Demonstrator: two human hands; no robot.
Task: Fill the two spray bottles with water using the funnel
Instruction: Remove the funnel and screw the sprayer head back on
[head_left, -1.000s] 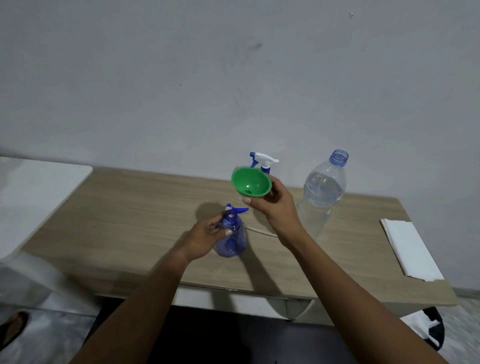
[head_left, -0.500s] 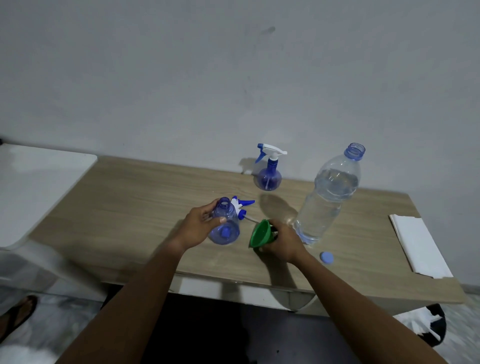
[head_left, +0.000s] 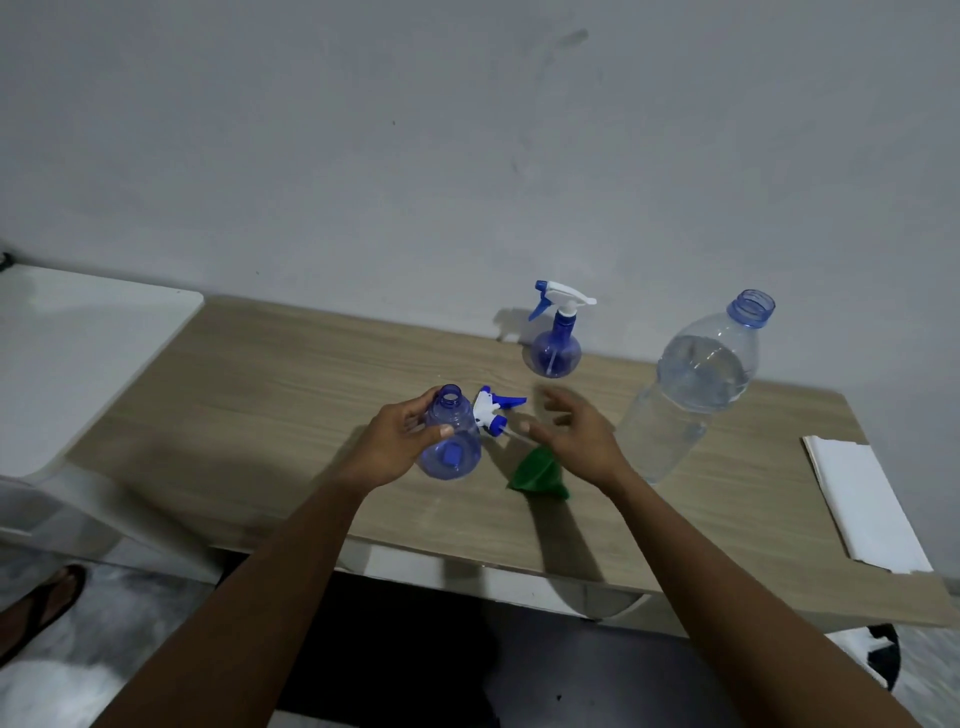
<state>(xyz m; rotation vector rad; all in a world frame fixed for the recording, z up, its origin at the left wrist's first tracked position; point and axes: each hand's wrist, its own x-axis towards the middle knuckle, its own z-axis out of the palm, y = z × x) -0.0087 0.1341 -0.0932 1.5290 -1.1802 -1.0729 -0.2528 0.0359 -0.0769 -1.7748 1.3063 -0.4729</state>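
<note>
Head view, left to right: the left grip (head_left: 410, 441) curls round the near spray bottle (head_left: 451, 447) low over the counter (head_left: 260, 389), its neck open. Its trigger head (head_left: 496, 413) lies just beside it. The green funnel (head_left: 537, 475) lies on its side on the counter, in no neck. Just above it the right grip (head_left: 576, 434) hovers, fingers spread wide, holding nothing. Behind stands the far spray bottle (head_left: 556, 351), trigger top on. The water bottle (head_left: 691, 395) stands uncapped and mostly full. As I judge it, only one bottle has been opened. Seating the funnel, both pours and the second top remain.
</note>
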